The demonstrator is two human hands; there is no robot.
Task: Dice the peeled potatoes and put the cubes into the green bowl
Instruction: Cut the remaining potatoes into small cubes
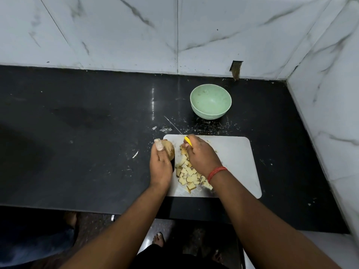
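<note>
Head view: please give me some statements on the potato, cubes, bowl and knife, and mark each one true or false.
1. The green bowl holds potato cubes. False: it looks empty; the cubes lie on the board.
2. The left hand holds a whole potato. True.
3. The right hand holds a knife with a yellow grip. True.
4. The bowl stands on the board. False: it stands on the black counter, beyond the board.
5. The knife blade points toward the person. False: it points away, to the wall.
</note>
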